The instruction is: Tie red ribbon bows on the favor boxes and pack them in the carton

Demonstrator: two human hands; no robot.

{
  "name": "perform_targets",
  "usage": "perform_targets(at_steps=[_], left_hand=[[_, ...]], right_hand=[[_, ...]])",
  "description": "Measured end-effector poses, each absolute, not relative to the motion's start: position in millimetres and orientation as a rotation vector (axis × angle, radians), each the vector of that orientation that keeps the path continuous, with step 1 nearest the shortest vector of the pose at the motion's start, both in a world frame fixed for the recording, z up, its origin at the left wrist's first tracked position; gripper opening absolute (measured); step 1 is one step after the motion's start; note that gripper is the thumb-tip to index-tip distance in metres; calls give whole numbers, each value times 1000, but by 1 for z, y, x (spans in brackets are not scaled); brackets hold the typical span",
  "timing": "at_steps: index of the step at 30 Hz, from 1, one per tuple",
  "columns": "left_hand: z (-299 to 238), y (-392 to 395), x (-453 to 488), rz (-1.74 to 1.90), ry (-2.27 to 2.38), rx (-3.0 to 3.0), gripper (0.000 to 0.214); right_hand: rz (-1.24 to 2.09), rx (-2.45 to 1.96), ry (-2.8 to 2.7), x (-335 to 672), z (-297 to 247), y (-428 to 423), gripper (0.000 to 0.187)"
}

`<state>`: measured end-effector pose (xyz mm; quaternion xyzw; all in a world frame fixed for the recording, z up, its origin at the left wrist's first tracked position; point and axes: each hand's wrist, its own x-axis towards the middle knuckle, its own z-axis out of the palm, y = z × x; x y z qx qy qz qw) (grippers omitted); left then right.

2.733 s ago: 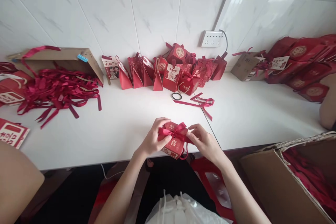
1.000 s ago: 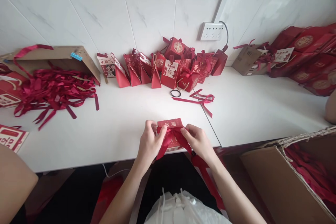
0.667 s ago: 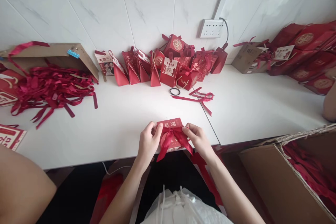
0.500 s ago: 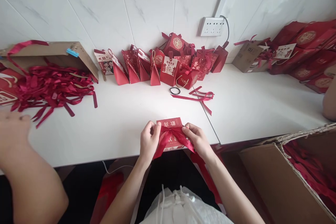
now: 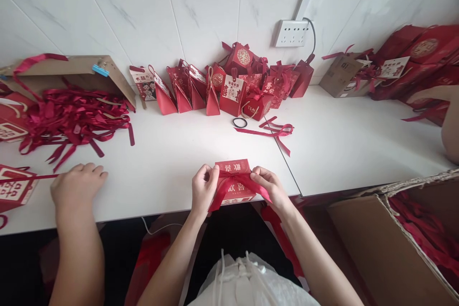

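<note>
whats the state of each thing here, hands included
red box, looks shut
ribbon, knotted across that box
left hand, pinching the ribbon
right hand, pinching the ribbon
black ring, lying flat
loose ribbon, partly curled
ribbon pile, tangled
large carton, open
socket strip, sockets unused
co-worker's hand, fingers curled

Ribbon heap [image 5: 81, 119] left of the front box [image 5: 234, 191]; large carton [image 5: 376, 239] right; bags [image 5: 232, 96] behind.

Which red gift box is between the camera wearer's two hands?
The gift box at front centre, ribbon across it; the left hand and right hand touch no other box.
</note>
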<state>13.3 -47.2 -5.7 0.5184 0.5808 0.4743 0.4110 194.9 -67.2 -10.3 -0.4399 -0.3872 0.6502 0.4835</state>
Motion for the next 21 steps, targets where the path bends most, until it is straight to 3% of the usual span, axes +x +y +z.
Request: perform_targets(at_steps=[6,12,16,21], left_hand=[[0,-44,-1,1071,1402,1275,37],[8,-49,-1,976,1406,1331,30],[12,-52,5,1174,1410,1437,23],[33,-63,18,1690,1076,2199,6]], right_hand=[[1221,-1061,-1216,226,-9,-62,34],[1177,-1092,-1883,217,3,-56,100],[1026,-1154,-2005,203,6,-59,102],[659,-1072,-1947,197,13,-70,97]])
